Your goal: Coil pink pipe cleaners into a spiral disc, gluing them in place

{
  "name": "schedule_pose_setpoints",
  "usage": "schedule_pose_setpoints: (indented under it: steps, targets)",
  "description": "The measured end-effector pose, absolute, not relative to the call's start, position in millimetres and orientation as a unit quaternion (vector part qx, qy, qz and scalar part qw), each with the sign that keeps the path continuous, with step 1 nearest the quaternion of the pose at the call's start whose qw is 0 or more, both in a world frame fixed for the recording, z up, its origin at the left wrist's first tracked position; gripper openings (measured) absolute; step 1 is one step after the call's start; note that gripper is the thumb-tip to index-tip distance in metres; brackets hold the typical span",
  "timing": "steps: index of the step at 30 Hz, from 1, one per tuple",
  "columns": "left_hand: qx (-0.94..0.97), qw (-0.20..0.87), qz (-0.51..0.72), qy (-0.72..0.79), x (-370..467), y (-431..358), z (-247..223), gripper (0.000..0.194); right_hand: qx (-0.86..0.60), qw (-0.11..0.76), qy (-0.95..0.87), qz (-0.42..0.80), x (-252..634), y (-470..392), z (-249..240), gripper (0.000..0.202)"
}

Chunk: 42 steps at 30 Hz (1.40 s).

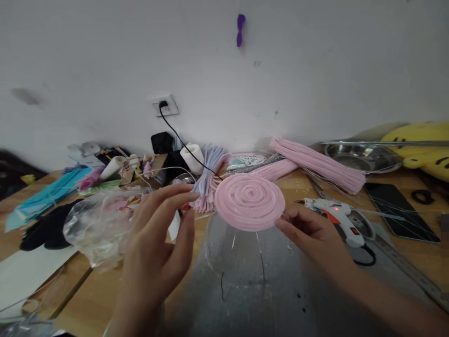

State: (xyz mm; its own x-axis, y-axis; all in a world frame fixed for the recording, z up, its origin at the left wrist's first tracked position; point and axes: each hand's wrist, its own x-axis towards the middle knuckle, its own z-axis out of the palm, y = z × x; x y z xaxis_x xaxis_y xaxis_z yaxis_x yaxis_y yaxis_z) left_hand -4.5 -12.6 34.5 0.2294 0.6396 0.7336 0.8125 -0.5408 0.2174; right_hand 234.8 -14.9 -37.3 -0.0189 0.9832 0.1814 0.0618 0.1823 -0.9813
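Observation:
A flat pink spiral disc (249, 201) of fuzzy stems is held up above a grey mat (245, 295). My right hand (308, 229) pinches the disc's right edge between thumb and fingers. Thin wires (261, 255) hang below the disc toward the mat. My left hand (161, 234) is raised to the left of the disc, thumb and fingers apart, holding nothing and not touching the disc. Just beyond my right hand lies a white glue gun (345, 224) with a red light lit.
Bundles of pink stems (319, 166) and lilac stems (209, 171) lie at the back. A phone (400, 210) and metal ruler (410, 269) are right. A plastic bag (100, 224) sits left. A black cord (178, 138) runs from the wall socket (164, 105).

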Motion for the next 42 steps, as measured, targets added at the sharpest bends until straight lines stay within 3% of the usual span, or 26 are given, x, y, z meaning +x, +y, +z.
schedule_pose_setpoints:
  steps: [6, 12, 21, 31, 42]
  targets:
    - [-0.735, 0.100, -0.334, -0.582, -18, 13, 29, 0.018, -0.486, 0.514, -0.487, 0.512, 238, -13, -30, 0.035]
    - [-0.787, -0.011, -0.225, -0.574, -19, 29, 22, 0.043, -0.484, 0.513, -0.415, 0.575, 248, -2, -25, 0.044]
    - [-0.827, 0.009, -0.244, -0.506, -26, 64, -7, 0.020, -0.477, 0.518, -0.386, 0.596, 251, -1, -18, 0.051]
    - [-0.882, 0.047, -0.241, -0.402, -40, 88, -52, 0.028, -0.501, 0.490, -0.427, 0.571, 248, -5, -21, 0.045]
    - [-0.833, -0.052, -0.309, -0.456, -41, 90, -76, 0.028, -0.481, 0.486, -0.436, 0.585, 244, -9, -24, 0.040]
